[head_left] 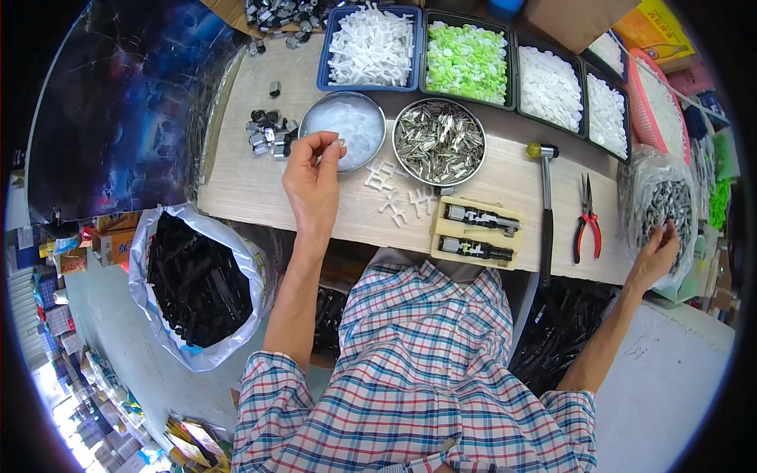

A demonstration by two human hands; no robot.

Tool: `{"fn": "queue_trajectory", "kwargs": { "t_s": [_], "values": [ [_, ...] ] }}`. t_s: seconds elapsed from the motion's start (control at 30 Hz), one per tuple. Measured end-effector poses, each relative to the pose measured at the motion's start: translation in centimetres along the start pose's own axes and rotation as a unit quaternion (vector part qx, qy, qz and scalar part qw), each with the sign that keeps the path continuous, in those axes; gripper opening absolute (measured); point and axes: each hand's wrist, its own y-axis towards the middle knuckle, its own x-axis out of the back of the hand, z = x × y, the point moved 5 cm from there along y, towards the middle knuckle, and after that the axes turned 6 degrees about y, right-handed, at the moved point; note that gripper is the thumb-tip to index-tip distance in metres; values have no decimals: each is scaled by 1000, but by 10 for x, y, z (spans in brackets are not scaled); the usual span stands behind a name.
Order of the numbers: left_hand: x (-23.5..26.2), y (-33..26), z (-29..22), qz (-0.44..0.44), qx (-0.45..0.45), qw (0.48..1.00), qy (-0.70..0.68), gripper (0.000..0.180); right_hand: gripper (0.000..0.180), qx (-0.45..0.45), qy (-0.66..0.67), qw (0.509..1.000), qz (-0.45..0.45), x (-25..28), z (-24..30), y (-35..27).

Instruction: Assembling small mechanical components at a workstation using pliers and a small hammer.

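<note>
My left hand (pixel 313 175) hovers over the near edge of a round metal bowl (pixel 315 111) of small clear parts, its fingertips pinched on a tiny clear piece. My right hand (pixel 656 254) reaches far right into a clear plastic bag (pixel 661 197) of small grey metal parts, fingers buried among them. Between the hands, on the wooden bench (pixel 252 185), lie two pale wooden jigs (pixel 476 231) each holding a black part, and a few loose white plastic pieces (pixel 398 193).
A second round bowl (pixel 438 140) holds silver metal clips. Trays of white (pixel 370 46), green (pixel 467 59) and white round parts (pixel 550 85) line the back. A hammer (pixel 546 205) and red-handled pliers (pixel 587 221) lie right. A bag of black parts (pixel 197 280) sits lower left; grey nuts (pixel 270 132) lie by the bowl.
</note>
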Motion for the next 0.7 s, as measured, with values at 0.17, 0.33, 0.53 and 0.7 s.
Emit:
{"fn": "queue_trajectory", "kwargs": {
  "t_s": [0.17,0.33,0.53,0.7],
  "values": [
    [-4,8,-20,14,-137,963,233,11,25,-121,303,944,51,8,49,-28],
    [-15,6,-25,36,-271,898,344,13,11,-94,454,865,194,-11,161,-82],
    [-13,-4,-35,-6,-277,906,320,13,15,-80,541,784,293,-27,241,-126],
    [-15,-32,-24,12,24,999,40,12,13,-124,569,743,330,-38,260,-148]
  ]
}}
